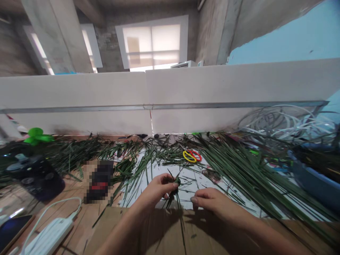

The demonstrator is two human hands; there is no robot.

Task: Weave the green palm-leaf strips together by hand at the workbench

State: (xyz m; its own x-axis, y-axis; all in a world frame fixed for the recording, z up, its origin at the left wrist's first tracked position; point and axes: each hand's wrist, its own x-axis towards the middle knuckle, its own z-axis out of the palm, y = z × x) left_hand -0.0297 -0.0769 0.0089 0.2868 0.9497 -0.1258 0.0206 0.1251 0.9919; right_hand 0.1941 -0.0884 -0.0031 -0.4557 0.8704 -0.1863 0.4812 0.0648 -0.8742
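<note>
My left hand (162,187) pinches a small knotted piece of green leaf strips (175,185) between thumb and fingers. Loose strip ends stick out above it and hang below, one long end reaching down over the brown cardboard (143,233). To the right, and apart from that piece, is my right hand (205,199). Its thumb and fingers are pressed together, and whatever may be between them is hidden. Beyond both hands, a pair of scissors (192,156) with one yellow and one red handle lies among leaf scraps on a white sheet (156,170).
Long green leaves (249,173) spread across the right side, beside a blue tub (305,180). Coiled white strips (287,122) lie behind it. At left are a dark container (37,177), a blurred-out dark item (99,182), a white power strip (50,235) and a phone (13,230).
</note>
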